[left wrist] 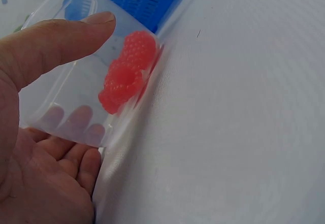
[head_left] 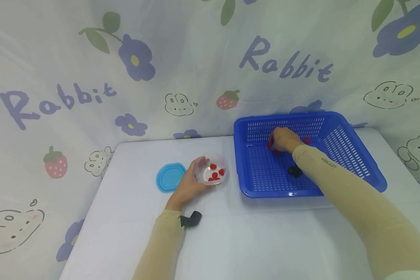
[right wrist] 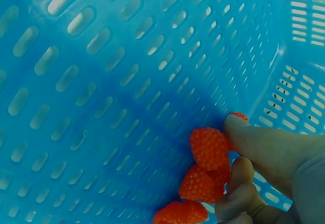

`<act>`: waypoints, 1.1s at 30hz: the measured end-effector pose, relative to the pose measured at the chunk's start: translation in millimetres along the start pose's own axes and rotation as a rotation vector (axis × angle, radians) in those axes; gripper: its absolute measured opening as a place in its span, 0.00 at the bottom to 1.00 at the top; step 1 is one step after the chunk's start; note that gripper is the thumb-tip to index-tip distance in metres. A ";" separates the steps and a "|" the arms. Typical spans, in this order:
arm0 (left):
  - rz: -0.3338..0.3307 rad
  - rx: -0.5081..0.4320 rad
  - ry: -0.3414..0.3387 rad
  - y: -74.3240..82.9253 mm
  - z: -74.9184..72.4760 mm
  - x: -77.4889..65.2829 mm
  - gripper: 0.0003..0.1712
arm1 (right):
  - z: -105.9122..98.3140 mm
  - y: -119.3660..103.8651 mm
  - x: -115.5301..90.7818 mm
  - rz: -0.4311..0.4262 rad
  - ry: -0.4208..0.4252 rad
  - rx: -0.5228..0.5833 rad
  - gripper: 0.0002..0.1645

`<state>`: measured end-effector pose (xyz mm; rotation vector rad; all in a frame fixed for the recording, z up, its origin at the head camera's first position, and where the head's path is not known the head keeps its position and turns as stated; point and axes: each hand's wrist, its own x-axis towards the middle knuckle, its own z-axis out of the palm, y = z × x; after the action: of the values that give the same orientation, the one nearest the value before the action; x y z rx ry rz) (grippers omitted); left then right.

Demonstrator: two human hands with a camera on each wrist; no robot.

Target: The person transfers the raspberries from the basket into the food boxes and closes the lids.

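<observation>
My left hand holds a clear plastic cup on the white table, thumb on one side and fingers round the other. Several red raspberries lie at the bottom of the cup. Inside the blue basket, my right hand reaches down near the far wall. Its thumb and curled fingers pinch at a raspberry in a small cluster, part of which the fingers hide. Two more raspberries, one of them the lowest raspberry, lie beside the fingertips. Another raspberry rests to the right of that hand.
A light blue lid lies on the table left of the cup, partly behind the left hand. Black wrist gear sticks out from the left wrist, and similar black gear from the right. A patterned cloth hangs behind the table.
</observation>
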<state>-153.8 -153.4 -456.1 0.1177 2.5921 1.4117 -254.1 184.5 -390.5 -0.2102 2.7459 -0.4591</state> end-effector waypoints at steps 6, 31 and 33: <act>0.001 -0.009 0.001 1.0 -0.1 -0.8 0.54 | -2.4 -1.5 -1.9 0.006 -0.001 0.011 0.12; 0.051 -0.038 -0.018 0.5 0.4 -1.8 0.53 | -22.3 -16.0 -23.0 -0.028 0.076 0.049 0.23; 0.053 -0.035 -0.017 0.0 0.4 -1.9 0.53 | -23.9 -17.5 -25.2 -0.036 0.097 0.065 0.22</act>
<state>-151.8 -153.4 -456.1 0.1942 2.5673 1.4675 -237.8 180.0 -355.5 -0.2272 2.8205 -0.5824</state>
